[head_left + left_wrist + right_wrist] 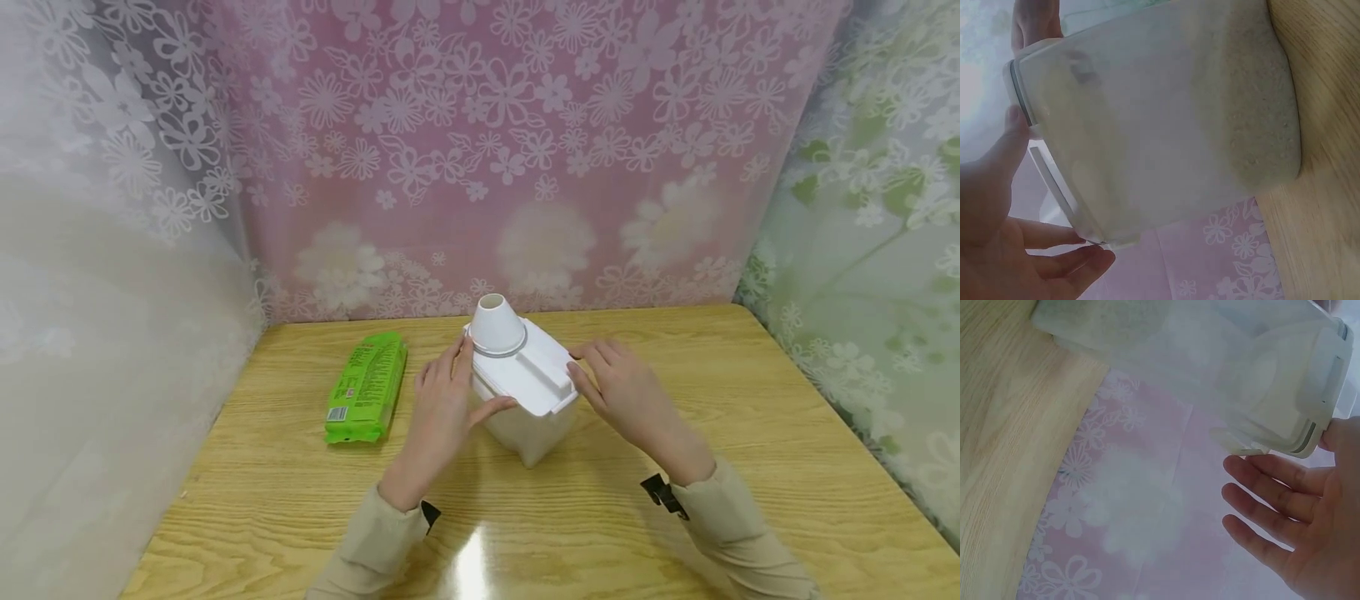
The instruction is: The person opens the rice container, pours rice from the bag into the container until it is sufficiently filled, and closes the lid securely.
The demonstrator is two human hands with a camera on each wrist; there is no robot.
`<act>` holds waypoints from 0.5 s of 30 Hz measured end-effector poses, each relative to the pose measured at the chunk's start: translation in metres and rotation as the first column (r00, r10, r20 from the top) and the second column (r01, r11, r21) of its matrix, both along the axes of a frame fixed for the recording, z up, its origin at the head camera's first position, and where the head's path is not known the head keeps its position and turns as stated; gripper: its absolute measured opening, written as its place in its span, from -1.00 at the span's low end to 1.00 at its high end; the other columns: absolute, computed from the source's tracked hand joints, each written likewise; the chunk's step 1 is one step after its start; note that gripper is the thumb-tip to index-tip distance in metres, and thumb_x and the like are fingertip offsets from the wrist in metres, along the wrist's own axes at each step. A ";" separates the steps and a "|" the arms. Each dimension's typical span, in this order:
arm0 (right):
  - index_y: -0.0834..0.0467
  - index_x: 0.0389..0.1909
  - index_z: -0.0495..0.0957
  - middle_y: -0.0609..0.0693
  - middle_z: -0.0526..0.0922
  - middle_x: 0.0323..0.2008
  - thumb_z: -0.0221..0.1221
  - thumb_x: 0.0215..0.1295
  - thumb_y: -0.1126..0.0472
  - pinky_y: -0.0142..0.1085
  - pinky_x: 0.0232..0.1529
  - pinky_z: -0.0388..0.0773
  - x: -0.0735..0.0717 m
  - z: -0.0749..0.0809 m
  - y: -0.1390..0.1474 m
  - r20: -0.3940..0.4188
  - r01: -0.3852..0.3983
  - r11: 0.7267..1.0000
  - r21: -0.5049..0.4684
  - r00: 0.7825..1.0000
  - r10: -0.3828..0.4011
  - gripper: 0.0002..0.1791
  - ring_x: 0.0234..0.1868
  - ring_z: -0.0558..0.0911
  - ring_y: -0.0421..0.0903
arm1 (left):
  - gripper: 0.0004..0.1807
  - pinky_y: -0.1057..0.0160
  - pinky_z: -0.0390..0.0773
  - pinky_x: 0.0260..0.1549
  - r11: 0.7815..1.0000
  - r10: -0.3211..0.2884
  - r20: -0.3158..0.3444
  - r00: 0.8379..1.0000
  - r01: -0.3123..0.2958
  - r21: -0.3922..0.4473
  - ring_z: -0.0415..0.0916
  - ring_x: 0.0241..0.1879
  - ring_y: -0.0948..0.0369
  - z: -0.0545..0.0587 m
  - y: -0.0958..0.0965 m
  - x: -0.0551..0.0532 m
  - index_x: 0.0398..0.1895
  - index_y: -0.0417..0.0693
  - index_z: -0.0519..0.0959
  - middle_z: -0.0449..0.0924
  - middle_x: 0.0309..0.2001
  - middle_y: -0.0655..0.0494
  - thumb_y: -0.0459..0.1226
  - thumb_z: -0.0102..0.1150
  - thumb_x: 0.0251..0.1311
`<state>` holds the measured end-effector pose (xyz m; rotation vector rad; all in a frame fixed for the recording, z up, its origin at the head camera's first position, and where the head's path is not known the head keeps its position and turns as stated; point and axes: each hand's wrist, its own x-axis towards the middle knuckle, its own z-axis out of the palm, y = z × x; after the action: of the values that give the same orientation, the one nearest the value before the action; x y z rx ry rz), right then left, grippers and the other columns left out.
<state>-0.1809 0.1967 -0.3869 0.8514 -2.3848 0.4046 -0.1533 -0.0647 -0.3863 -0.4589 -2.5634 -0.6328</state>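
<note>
A translucent storage container (528,429) stands on the table, with pale grain (1260,119) in its lower part. Its white lid (517,371) is on top and carries a white cone-shaped spout (495,325) at the back left. My left hand (438,408) holds the lid from the left, its thumb at the front edge and its fingertips at the rear left corner. At the right edge, my right hand (626,392) has its thumb against the lid and its index finger at a flap-like side clip (1238,444); the other fingers are loosely bent, off the container.
A bright green printed packet (367,387) lies on the wooden table (262,500), left of the container. Flowered curtains (525,167) hang behind the table and along both sides.
</note>
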 end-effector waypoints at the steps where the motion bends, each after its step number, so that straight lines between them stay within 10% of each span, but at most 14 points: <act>1: 0.32 -0.05 0.61 0.16 0.70 -0.13 0.00 0.59 0.04 0.07 0.08 0.58 0.001 -0.001 -0.001 -0.017 0.001 1.000 0.003 1.000 -0.001 -0.60 -0.02 0.65 0.18 | 0.13 -0.26 0.35 0.28 1.000 0.002 0.003 1.000 -0.002 0.005 0.44 0.27 -0.20 0.001 -0.001 0.000 0.46 -0.32 0.30 0.36 0.40 -0.26 0.22 0.42 -0.06; 15: 0.32 -0.16 0.59 0.17 0.66 -0.26 -0.26 0.64 -0.21 0.01 -0.05 0.63 0.014 -0.002 -0.015 -0.122 -0.014 1.000 -0.020 0.992 0.012 -0.30 -0.13 0.64 0.18 | -0.06 -0.25 0.28 0.34 0.982 -0.187 0.046 0.981 0.186 0.030 0.37 0.34 -0.18 0.000 -0.030 -0.014 0.46 -0.24 0.34 0.39 0.40 -0.24 0.03 0.44 0.07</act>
<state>-0.1673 0.1821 -0.3888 0.8577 -2.2604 0.3712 -0.1675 -0.0942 -0.3861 -0.6893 -2.5738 -0.7500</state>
